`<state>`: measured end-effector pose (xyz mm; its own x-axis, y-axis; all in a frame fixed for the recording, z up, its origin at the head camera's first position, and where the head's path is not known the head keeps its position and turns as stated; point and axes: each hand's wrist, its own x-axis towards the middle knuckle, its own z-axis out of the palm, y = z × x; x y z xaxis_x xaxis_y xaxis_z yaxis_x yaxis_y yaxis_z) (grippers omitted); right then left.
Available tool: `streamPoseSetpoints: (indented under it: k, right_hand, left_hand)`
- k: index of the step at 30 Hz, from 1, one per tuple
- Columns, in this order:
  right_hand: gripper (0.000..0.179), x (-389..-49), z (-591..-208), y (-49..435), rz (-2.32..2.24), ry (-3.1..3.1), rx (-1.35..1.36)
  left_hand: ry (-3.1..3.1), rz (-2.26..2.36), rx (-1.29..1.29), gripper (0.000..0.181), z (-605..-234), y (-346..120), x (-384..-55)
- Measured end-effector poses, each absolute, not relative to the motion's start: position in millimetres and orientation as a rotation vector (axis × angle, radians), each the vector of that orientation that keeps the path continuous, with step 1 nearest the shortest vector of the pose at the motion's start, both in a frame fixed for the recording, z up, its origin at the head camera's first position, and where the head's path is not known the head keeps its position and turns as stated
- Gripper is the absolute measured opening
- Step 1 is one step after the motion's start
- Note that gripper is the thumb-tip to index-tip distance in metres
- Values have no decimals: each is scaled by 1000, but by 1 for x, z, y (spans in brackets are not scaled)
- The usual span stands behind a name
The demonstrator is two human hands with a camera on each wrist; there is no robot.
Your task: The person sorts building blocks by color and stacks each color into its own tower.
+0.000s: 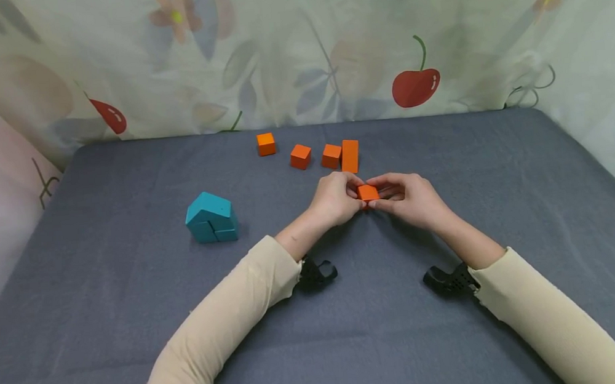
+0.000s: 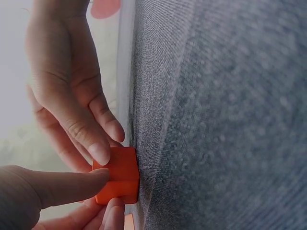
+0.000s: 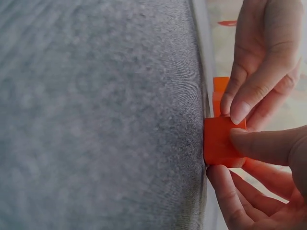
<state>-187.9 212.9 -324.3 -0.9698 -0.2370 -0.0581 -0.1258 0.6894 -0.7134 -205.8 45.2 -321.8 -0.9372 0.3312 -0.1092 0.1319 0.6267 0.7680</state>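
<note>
Near the middle of the table, both hands meet at a small orange block (image 1: pixel 368 193). My left hand (image 1: pixel 336 200) pinches it from the left, thumb on the near side and fingers beyond. From the right, my right hand (image 1: pixel 412 199) pinches the same block between thumb and fingers. In the left wrist view the orange block (image 2: pixel 122 165) shows an edge or seam across it; I cannot tell which. The right wrist view shows the orange block (image 3: pixel 217 143) low against the cloth, with thumbs of both hands on it. Fingers hide parts of its sides.
Just beyond the hands lie a long orange block (image 1: pixel 350 156) and an orange cube (image 1: pixel 331 156) beside it. Two more orange cubes, one nearer (image 1: pixel 300 156) and one farther left (image 1: pixel 266 144), lie behind. A teal house-shaped block stack (image 1: pixel 211 217) stands left on the grey cloth (image 1: pixel 127 283).
</note>
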Motion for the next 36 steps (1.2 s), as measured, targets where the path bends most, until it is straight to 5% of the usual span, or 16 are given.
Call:
streamPoseSetpoints:
  k: [19,36]
  right_hand:
    - [42,-194,-333,223,-1242,2697,-366]
    - [42,-193,-334,224,-1254,2715,-345]
  left_hand:
    - [2577,1173,460,45,-316,36,-208]
    - [2724,1437,355,33,-314,25,-224]
